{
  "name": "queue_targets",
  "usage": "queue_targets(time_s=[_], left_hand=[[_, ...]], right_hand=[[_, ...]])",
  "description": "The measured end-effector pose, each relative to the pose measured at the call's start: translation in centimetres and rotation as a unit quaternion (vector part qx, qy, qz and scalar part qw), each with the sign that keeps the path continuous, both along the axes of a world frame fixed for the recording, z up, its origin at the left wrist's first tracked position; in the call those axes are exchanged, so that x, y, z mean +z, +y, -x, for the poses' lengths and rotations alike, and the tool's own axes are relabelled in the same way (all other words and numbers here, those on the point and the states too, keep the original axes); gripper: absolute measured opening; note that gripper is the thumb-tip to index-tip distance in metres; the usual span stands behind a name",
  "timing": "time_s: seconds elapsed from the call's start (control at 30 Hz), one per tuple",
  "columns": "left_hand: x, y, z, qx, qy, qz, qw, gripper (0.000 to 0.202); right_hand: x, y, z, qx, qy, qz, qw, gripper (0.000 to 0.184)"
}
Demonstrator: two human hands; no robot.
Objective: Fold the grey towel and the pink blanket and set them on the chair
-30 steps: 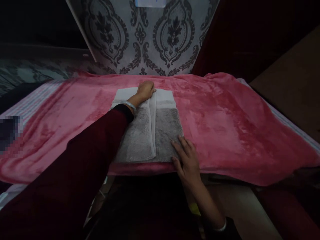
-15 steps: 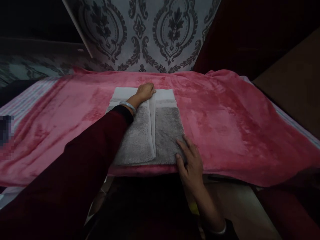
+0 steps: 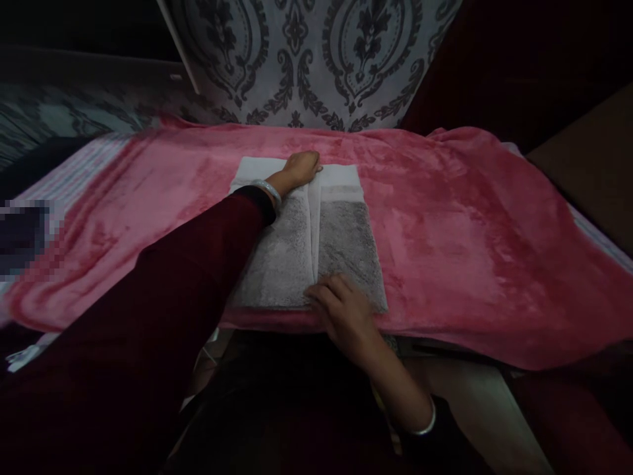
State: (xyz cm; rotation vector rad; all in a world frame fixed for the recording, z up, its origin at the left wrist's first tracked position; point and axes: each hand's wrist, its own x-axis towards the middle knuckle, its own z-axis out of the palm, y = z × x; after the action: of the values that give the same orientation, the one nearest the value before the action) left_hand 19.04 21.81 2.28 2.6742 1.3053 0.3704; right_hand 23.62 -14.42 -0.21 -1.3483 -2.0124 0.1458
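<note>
A grey towel [image 3: 346, 251] with white borders lies folded lengthwise on a pink plush blanket [image 3: 469, 237], its two long flaps meeting along a middle seam. My left hand [image 3: 299, 168] reaches to the towel's far end and presses down there by the seam, fingers curled together on the cloth. My right hand [image 3: 343, 313] rests on the towel's near edge at the seam, fingers bent and closed on the fabric. A dark red sleeve covers my left arm, with a silver bangle at the wrist.
The blanket covers a raised flat surface with striped cloth [image 3: 64, 178] showing at its left end. A board with grey damask pattern [image 3: 316, 59] stands behind it. A brown surface [image 3: 593, 158] lies at the right. Below the near edge is dark.
My right hand has slid left along the towel's near edge, from the right corner to the middle seam, and its fingers have curled. My left hand stays at the far end.
</note>
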Motion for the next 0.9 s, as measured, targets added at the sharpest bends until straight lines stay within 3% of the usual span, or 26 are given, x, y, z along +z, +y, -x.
queue_targets(time_s=[0.2, 0.47, 0.7, 0.9], left_hand=[[-0.5, 1.1, 0.1, 0.002, -0.012, 0.029, 1.0, 0.033], [-0.2, 0.1, 0.3, 0.013, -0.011, 0.013, 1.0, 0.035], [2.2, -1.9, 1.0, 0.046, 0.029, 0.004, 0.999, 0.045], [4.7, -5.2, 6.1, -0.001, 0.058, 0.009, 0.998, 0.057]], right_hand=[[-1.0, -0.2, -0.2, 0.006, 0.051, -0.006, 0.999, 0.019], [-0.9, -0.2, -0.2, 0.02, 0.096, 0.018, 0.995, 0.017], [-1.3, 0.2, 0.0, 0.012, 0.112, 0.003, 0.994, 0.015], [-0.3, 0.0, -0.4, 0.032, 0.101, 0.0, 0.994, 0.009]])
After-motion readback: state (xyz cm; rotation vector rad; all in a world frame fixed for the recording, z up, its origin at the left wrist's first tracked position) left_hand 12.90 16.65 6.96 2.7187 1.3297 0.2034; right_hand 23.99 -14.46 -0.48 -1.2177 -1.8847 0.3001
